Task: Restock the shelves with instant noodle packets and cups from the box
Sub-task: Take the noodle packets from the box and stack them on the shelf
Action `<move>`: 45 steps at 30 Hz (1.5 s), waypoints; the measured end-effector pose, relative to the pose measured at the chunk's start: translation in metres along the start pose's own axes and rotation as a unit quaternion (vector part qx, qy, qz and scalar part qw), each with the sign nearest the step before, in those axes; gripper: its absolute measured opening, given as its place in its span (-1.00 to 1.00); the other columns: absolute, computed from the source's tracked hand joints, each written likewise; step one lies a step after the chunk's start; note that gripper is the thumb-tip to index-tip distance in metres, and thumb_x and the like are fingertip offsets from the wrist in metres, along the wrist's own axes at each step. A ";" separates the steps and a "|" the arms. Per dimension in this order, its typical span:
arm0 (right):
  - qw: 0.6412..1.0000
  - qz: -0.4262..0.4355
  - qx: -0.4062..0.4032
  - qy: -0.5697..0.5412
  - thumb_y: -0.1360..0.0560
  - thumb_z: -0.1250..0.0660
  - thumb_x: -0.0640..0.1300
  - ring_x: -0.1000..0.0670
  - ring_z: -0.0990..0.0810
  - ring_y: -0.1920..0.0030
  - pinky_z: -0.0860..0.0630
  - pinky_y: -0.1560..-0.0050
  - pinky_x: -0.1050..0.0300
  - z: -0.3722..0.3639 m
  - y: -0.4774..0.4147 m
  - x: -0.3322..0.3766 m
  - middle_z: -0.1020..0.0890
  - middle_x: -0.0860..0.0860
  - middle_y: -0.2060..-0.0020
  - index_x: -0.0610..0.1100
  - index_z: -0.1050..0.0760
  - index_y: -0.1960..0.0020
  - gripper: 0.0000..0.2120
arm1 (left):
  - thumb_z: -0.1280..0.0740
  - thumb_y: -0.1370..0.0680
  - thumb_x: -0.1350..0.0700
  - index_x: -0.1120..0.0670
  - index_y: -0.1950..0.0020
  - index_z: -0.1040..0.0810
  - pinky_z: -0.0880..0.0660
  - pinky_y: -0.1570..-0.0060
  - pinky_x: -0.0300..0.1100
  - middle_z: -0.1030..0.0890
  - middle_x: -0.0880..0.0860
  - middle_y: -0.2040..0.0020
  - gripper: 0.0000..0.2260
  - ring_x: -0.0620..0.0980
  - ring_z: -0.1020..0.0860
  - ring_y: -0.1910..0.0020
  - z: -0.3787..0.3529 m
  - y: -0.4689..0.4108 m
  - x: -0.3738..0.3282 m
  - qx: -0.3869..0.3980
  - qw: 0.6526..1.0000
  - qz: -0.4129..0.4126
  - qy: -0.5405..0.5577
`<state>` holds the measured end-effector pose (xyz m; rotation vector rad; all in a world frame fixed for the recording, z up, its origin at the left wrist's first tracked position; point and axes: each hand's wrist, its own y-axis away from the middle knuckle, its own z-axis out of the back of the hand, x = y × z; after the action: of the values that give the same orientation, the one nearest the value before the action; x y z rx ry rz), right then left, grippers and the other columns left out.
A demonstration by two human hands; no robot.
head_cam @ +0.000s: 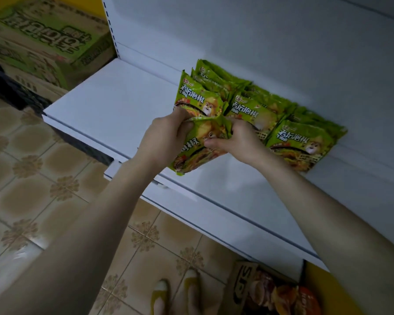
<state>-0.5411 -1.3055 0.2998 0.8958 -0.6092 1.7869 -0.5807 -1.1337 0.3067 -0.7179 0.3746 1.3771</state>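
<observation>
Left hand: fingers curled round the left edge of a green noodle packet, centre frame.
Right hand: pinching its right edge.
Shelf: white, under the packet.
Shelved packets: green rows, right of centre.
Box: lower right, on the floor.

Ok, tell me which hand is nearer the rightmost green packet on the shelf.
Right. The right hand sits just left of the rightmost packet; the left hand is farther left, across the held packet that both grip.
</observation>
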 end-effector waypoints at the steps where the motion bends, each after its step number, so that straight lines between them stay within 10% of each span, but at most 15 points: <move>1: 1.000 0.002 -0.017 0.008 -0.34 -0.50 -0.18 0.14 -0.54 0.13 -0.36 0.21 0.57 0.001 0.004 -0.004 -0.59 0.07 0.14 -0.18 -0.58 -0.05 -0.70 | -0.13 -0.58 0.07 0.17 -0.16 -0.50 -0.45 0.12 -0.03 -0.62 0.21 0.01 -0.73 0.25 -0.54 0.03 -0.004 -0.001 -0.001 -0.004 1.000 -0.016 -0.013; 6: 0.993 -0.043 -0.106 0.001 -0.37 -0.47 -0.18 -0.01 -0.57 0.05 -0.45 0.02 0.15 0.006 0.019 -0.035 -0.62 -0.06 0.11 -0.23 -0.57 -0.03 -0.73 | -0.08 -0.55 0.10 0.21 -0.23 -0.49 -0.44 0.10 0.01 -0.60 0.26 -0.06 -0.65 0.27 -0.55 0.00 -0.029 -0.001 -0.001 -0.047 0.998 -0.035 -0.032; 11: 0.963 -0.120 -0.237 -0.052 -0.39 -0.45 -0.18 0.16 -0.57 0.17 -0.44 0.13 0.29 0.014 0.028 -0.076 -0.61 0.01 0.18 -0.18 -0.60 0.02 -0.82 | -0.15 -0.56 0.13 0.38 -0.26 -0.41 -0.39 -0.21 0.10 -0.48 0.35 -0.23 -0.61 0.33 -0.45 -0.23 -0.073 0.008 0.023 -0.103 0.990 -0.085 -0.045; 19: 0.904 -0.172 -0.367 -0.134 -0.42 -0.43 -0.21 0.03 -0.58 0.06 -0.47 0.03 0.19 0.032 0.013 -0.122 -0.60 -0.04 0.12 -0.22 -0.58 -0.02 -0.81 | -0.04 -0.61 -0.11 0.16 -0.51 -0.08 0.07 -0.43 0.14 -0.06 0.13 -0.54 -0.45 0.06 0.05 -0.52 -0.155 0.025 0.056 0.164 0.973 -0.020 -0.164; 26: 0.895 -0.208 -0.366 -0.145 -0.41 -0.43 -0.17 -0.01 -0.56 0.09 -0.40 0.06 0.19 0.020 -0.007 -0.154 -0.59 -0.07 0.16 -0.24 -0.57 0.00 -0.80 | 0.34 -0.43 -0.27 0.06 -0.50 -0.10 0.03 -0.41 0.15 -0.06 0.11 -0.54 -0.25 0.05 0.03 -0.52 -0.187 0.040 0.083 0.204 0.951 -0.019 -0.231; 45: 0.919 -0.207 -0.335 0.017 -0.39 -0.45 -0.18 -0.11 -0.55 -0.16 -0.39 -0.02 0.20 0.011 -0.030 -0.169 -0.59 -0.14 -0.14 -0.25 -0.49 -0.18 -0.61 | 0.34 -0.48 -0.22 0.05 -0.50 -0.11 0.03 -0.42 0.14 -0.08 0.10 -0.53 -0.32 0.06 0.02 -0.52 -0.192 0.042 0.084 0.182 0.953 -0.021 -0.241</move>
<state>-0.4724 -1.3967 0.1709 0.4656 -0.8635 1.0893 -0.5749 -1.1948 0.1018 -0.0751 0.2116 1.3442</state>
